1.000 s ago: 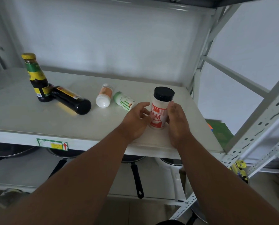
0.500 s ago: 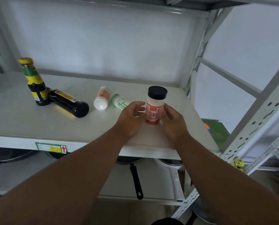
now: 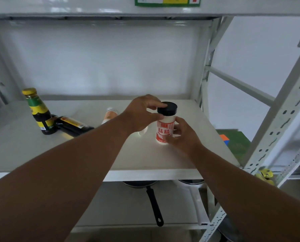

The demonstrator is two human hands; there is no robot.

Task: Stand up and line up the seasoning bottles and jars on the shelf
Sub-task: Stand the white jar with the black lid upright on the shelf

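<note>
So compared to half a second back, my view has tipped up a lot: the underside of the upper shelf [image 3: 110, 11] and its green and yellow label [image 3: 166, 1] are in frame now, which they weren't before. The left hand [image 3: 142, 114] has gone from the side of the MSG jar [image 3: 165, 130] up to its black lid [image 3: 167, 108], fingertips and thumb pinching the lid's edge. The right hand [image 3: 182, 135] has dropped lower and wraps round the jar's bottom half from the right. The jar stands upright on the white shelf board [image 3: 145, 159], right of centre.

Room-wise: bare board in front of the jar up to the front lip, and more open board to its right before the upright post [image 3: 205, 84]. Back wall is well behind it.

At the far left the green-labelled sauce bottle [image 3: 39, 110] stands upright, with the dark soy sauce bottle [image 3: 74, 126] lying on its side just beside its base; can't tell if they touch.

Hard to see: my left forearm covers most of the orange-labelled small bottle [image 3: 110, 114], which lies on its side, and the green-labelled one from earlier is almost fully hidden behind the hand. On the level below, a black-handled frying pan [image 3: 152, 198] and a white-handled pan [image 3: 196, 199] are cut off by the shelf edge.
</note>
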